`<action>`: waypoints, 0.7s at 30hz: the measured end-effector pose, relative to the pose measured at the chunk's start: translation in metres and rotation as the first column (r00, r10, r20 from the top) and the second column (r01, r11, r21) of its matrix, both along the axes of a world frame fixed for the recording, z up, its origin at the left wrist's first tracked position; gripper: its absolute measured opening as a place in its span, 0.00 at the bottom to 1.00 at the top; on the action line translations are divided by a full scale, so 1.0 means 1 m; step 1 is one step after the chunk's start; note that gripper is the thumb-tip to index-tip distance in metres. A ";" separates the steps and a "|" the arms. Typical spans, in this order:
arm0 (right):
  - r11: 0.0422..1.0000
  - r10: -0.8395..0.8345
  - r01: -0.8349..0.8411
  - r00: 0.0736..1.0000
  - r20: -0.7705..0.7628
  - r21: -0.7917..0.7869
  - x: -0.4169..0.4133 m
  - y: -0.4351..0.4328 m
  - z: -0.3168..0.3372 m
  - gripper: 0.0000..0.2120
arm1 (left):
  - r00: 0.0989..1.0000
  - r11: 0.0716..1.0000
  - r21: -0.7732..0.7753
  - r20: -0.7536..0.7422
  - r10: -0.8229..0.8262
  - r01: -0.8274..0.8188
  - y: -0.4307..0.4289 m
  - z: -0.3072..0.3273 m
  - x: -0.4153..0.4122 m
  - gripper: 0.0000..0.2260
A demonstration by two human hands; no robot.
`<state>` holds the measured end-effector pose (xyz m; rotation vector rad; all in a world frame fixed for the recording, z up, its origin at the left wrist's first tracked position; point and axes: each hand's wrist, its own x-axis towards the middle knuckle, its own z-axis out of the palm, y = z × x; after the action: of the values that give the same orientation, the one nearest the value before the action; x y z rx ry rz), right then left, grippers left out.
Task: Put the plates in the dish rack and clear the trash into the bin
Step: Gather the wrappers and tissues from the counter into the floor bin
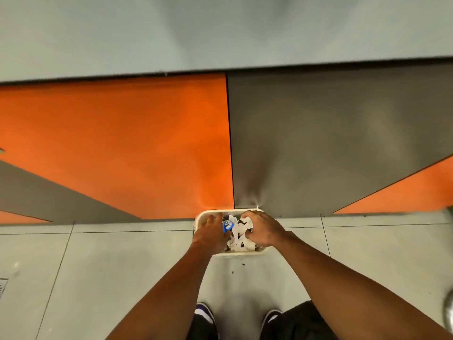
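A cream rectangular bin stands on the floor against the cabinet base. It holds crumpled white paper and dark scraps. My left hand reaches into the bin's left half, fingers pointing down and slightly apart. A small blue-and-white wrapper rests against its thumb side; whether the hand grips it is hidden. My right hand is over the right half, fingers curled onto the white paper. No plates or dish rack are in view.
Orange and grey cabinet doors rise behind the bin under a grey countertop. A few dark crumbs lie on the tiled floor before the bin. My shoes stand below. A floor drain sits far left.
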<state>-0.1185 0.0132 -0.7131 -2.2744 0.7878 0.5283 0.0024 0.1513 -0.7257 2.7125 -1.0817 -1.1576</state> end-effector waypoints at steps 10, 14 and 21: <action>0.991 -0.065 0.063 0.998 0.016 0.114 -0.007 0.014 0.136 0.22 | 0.983 0.982 -0.096 -0.104 0.151 -0.161 0.018 0.147 -0.019 0.25; 0.971 -0.164 0.146 0.983 0.083 0.188 -0.020 0.023 0.227 0.17 | 0.954 0.917 -0.272 -0.155 0.258 -0.292 0.021 0.245 -0.039 0.16; 0.898 -0.395 0.296 0.868 0.300 0.327 -0.056 0.043 0.417 0.12 | 0.910 0.711 -0.570 -0.211 0.358 -0.412 0.037 0.426 -0.073 0.07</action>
<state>-0.1741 0.0559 -0.2959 -1.8397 0.8543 0.0379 -0.0702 0.1886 -0.2994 2.1943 -0.6566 -0.6882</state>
